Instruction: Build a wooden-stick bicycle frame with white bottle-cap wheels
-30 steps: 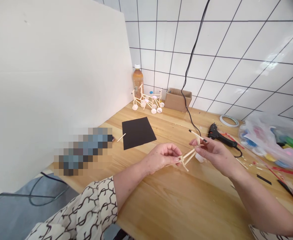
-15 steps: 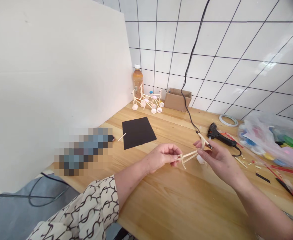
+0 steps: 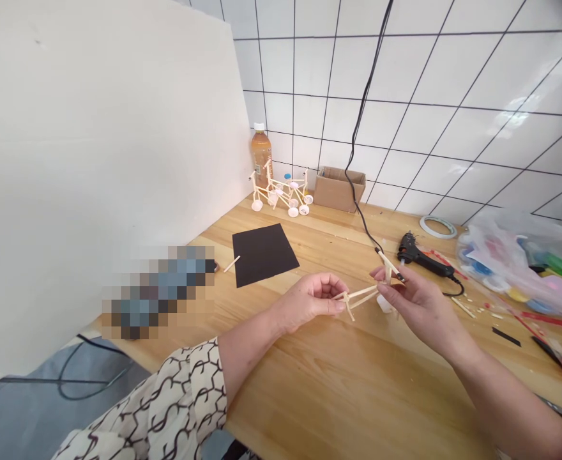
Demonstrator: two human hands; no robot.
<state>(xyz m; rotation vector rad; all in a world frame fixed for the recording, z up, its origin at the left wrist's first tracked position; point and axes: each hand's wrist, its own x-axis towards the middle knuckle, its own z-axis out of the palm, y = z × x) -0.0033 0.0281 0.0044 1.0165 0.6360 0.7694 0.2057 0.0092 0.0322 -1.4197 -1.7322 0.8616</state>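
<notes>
Between my two hands is a small model bicycle frame (image 3: 363, 294) made of thin pale wooden sticks. My left hand (image 3: 317, 297) pinches its left end between thumb and fingers. Around the upright at the other end, my right hand (image 3: 412, 300) is closed, just below a handlebar stick (image 3: 389, 264) with dark tips. A white wheel (image 3: 384, 303) shows under the right fingers, partly hidden by them. Finished-looking stick bicycles (image 3: 281, 191) with white round wheels stand at the back of the wooden table (image 3: 338, 383).
A black square sheet (image 3: 265, 254) lies left of centre, a loose stick (image 3: 232, 264) by its edge. Behind stand a drink bottle (image 3: 261, 153) and a cardboard box (image 3: 339, 190). To the right are a glue gun (image 3: 425, 259), a tape roll (image 3: 438, 227) and a plastic bag (image 3: 525, 255) of colourful pieces.
My left thumb and fingers have shifted slightly on the left end of the bicycle frame. My right hand keeps its hold, and the view has moved a little.
</notes>
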